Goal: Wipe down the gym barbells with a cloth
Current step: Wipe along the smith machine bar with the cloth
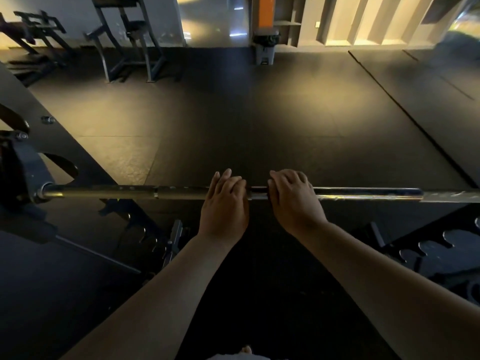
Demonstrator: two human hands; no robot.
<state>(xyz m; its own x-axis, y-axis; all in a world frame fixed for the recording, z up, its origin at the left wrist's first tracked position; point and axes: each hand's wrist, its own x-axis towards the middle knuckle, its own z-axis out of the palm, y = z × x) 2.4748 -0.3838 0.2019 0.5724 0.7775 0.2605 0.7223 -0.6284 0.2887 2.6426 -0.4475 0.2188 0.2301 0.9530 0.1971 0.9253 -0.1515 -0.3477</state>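
A steel barbell (135,192) lies level across the view, its left end seated in a rack hook (28,175). Both my hands sit on the middle of the bar, close together. My left hand (224,201) rests on the bar with its fingers stretched forward over it. My right hand (293,198) lies over the bar with its fingers curled round it. A short bare stretch of bar shows between the two hands. I see no cloth in either hand or anywhere else.
The rack upright and its bolted plates (46,131) stand at the left. Dark rack parts (441,253) sit low on the right. Black rubber flooring (259,113) stretches ahead, with a bench frame (130,48), a bin (266,46) and shelves (363,24) at the far wall.
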